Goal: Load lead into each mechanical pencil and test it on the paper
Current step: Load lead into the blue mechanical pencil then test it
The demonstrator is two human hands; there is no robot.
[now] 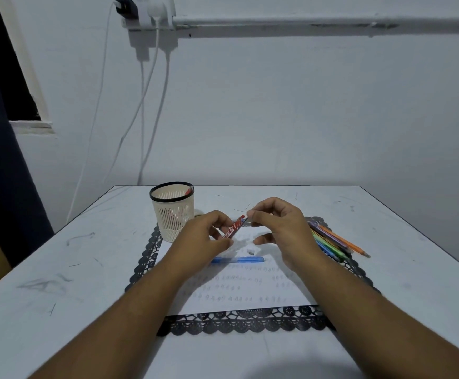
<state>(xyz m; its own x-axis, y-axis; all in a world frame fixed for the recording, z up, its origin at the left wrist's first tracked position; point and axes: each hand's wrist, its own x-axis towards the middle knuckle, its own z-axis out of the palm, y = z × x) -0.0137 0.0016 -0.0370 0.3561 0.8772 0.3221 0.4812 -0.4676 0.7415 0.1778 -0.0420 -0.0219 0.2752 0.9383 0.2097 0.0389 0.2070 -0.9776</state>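
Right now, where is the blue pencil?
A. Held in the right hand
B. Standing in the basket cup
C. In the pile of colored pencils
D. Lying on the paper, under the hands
D: the blue pencil lies flat on the paper, untouched, below both hands.

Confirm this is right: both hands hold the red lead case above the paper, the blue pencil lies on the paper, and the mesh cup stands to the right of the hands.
One detail is wrong. In the head view the mesh cup stands to the left of the hands, not the right. The rest holds: the left hand and right hand hold the red lead case above the paper, where the blue pencil lies.
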